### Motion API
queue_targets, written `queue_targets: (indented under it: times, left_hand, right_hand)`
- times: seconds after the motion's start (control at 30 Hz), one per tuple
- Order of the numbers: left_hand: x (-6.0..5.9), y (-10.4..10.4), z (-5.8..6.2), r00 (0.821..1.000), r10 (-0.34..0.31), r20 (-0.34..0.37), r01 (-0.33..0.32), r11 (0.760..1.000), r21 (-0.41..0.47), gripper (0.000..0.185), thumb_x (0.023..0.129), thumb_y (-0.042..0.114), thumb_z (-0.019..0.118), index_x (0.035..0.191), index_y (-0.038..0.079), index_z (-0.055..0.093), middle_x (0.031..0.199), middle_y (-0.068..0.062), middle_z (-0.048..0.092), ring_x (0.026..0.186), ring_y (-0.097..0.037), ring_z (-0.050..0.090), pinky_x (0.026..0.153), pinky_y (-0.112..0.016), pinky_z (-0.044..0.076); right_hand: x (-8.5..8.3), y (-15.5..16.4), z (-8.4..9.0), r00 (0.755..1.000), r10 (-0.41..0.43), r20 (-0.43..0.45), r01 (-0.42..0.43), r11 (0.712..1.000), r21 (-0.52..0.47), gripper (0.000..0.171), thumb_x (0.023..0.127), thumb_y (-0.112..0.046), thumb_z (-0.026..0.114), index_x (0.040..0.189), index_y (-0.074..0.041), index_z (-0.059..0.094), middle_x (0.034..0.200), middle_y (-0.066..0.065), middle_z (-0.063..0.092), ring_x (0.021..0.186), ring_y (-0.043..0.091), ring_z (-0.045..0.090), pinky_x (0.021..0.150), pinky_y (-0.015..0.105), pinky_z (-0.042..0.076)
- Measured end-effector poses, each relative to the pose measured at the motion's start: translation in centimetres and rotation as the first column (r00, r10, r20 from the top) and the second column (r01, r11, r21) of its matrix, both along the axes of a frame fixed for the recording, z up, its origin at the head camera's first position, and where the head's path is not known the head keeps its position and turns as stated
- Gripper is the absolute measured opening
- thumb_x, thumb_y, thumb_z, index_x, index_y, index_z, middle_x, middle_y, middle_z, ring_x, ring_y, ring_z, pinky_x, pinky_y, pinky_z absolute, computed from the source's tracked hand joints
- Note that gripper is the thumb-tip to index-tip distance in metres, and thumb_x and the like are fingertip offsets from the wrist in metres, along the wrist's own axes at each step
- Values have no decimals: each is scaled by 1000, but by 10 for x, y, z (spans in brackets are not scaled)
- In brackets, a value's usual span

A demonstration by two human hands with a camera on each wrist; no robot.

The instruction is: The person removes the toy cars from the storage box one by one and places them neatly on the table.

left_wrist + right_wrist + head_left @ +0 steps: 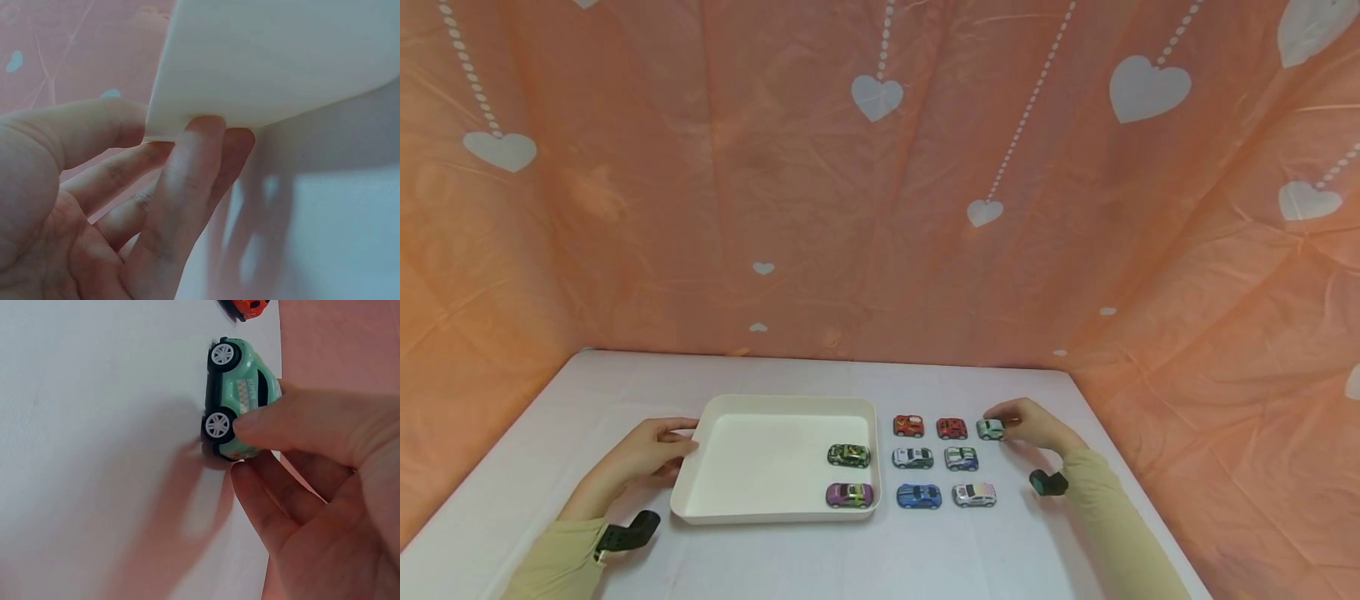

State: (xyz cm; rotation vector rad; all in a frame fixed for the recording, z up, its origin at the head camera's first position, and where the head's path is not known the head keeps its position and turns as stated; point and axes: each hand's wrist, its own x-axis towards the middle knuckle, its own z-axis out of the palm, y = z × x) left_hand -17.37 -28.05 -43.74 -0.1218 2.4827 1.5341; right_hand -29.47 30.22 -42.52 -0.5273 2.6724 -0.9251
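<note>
- Sleeves and wrist cameras sit closest to the viewer; beyond them both hands work on the white worktop [925,550].
- Left hand [647,454]: fingers [187,187] curled under the near-left corner of the white tray [775,404], thumb on the rim. Judged a steadying hold, so the tray does not slide.
- Right hand [1033,425]: thumb and fingers pinch the mint-green toy car [240,394] by roof and side; its wheels look to be on the worktop, at the far right end of the back row.
- Tray holds a dark green car [848,454] and a purple car [849,494], both against its right wall.
- Remaining cars stand in neat rows just right of the tray, e.g. the blue car [918,495]; grid keeps each within easy reach.
</note>
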Motion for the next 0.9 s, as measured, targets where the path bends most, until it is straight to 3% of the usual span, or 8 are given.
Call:
queue_targets:
  times: [0.53, 0.73, 0.9]
  left_hand:
    - [-2, -1, -2, 1000, -6, -7, 6, 999, -37, 54, 92, 11, 62, 135, -12, 41, 98, -18, 66, 69, -19, 59, 57, -32, 50]
    - [-1, -1, -2, 1000, -1, -1, 1, 1000, -21, 54, 91, 10, 62, 135, -13, 41, 97, -17, 66, 68, -19, 58, 57, -32, 50]
    - [-1, 0, -1, 1000, -3, -5, 3, 1000, -26, 54, 92, 11, 61, 136, -13, 41, 98, -17, 66, 69, -19, 58, 57, -32, 50]
  right_hand:
    - [6, -5, 15, 994, 90, -56, -93, 994, -64, 35, 91, -2, 61, 126, -1, 60, 125, 11, 61, 120, 35, 51, 100, 49, 39]
    - [10, -23, 23, 986, 155, -61, -162, 974, -157, 37, 91, -1, 61, 127, 3, 57, 125, 18, 59, 118, 34, 54, 98, 45, 41]
    - [15, -45, 28, 981, 188, -50, -195, 958, -211, 38, 91, -2, 63, 129, -2, 57, 125, 20, 58, 116, 34, 55, 96, 42, 44]
